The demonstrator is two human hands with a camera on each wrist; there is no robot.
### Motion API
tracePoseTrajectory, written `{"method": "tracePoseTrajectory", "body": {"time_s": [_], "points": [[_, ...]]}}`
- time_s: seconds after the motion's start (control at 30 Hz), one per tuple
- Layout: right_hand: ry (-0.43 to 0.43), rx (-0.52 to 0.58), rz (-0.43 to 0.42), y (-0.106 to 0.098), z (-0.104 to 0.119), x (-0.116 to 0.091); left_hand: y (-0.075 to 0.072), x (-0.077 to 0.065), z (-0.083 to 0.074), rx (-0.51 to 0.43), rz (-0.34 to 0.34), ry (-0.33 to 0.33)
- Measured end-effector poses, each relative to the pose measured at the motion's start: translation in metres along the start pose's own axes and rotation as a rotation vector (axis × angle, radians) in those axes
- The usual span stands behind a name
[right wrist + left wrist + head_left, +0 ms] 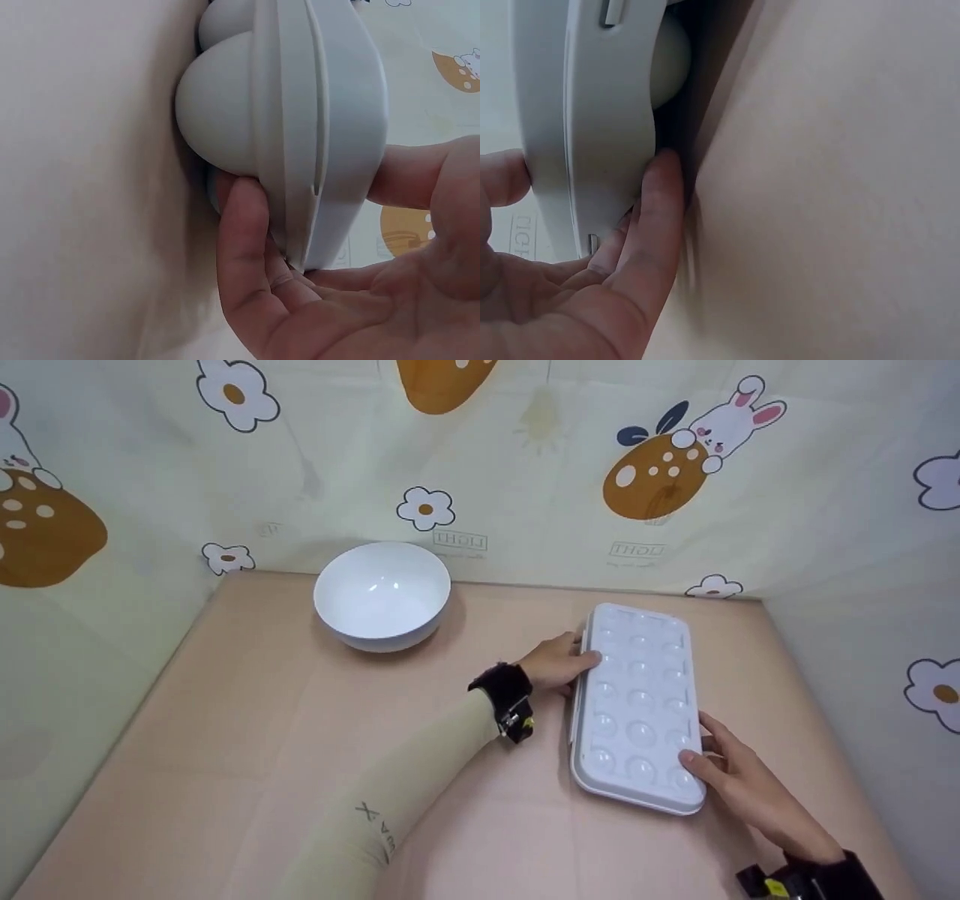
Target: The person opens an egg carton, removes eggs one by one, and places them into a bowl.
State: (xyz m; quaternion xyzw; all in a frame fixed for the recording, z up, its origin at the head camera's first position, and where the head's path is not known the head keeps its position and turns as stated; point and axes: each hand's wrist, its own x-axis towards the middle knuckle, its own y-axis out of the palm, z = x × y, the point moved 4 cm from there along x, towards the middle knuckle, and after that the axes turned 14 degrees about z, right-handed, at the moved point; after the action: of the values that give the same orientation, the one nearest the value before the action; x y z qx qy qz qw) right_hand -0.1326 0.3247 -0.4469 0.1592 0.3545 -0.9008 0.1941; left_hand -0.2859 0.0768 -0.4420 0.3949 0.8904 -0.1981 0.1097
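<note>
A closed white plastic egg box (640, 701), its lid dimpled with rows of rounded bumps, lies lengthwise on the right part of the table. My left hand (559, 661) grips its left edge, thumb on top and fingers curled under the rim. On the right edge near the front, my right hand (750, 784) holds it the same way. Rounded cups bulge from the underside of the egg box (221, 105) in the right wrist view, close to the tabletop. In the left wrist view, a latch tab shows on the side wall of the egg box (611, 112). Its inside is hidden.
A white bowl (382, 592) stands at the back left, near the rear wall. A patterned cloth (525, 457) with rabbits and flowers hangs around the back and sides. The table (225, 720) has a pale pinkish-beige covering.
</note>
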Motion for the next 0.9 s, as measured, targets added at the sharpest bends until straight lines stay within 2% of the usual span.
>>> {"method": "tracePoseTrajectory", "body": {"time_s": [0.17,0.43,0.63,0.9], "points": [[-0.037,-0.033,0.004,-0.005,0.003,0.006,-0.004,-0.008,0.005,-0.059,-0.008,0.008],[-0.092,-0.048,0.046,-0.017,0.013,0.02,-0.012,-0.024,0.015,-0.062,-0.081,-0.029],[-0.123,-0.063,0.07,-0.027,0.018,0.031,-0.01,-0.037,0.023,-0.174,-0.126,0.0],[-0.146,-0.065,0.075,-0.046,0.022,0.053,0.003,-0.055,0.031,-0.347,-0.202,0.071]]}}
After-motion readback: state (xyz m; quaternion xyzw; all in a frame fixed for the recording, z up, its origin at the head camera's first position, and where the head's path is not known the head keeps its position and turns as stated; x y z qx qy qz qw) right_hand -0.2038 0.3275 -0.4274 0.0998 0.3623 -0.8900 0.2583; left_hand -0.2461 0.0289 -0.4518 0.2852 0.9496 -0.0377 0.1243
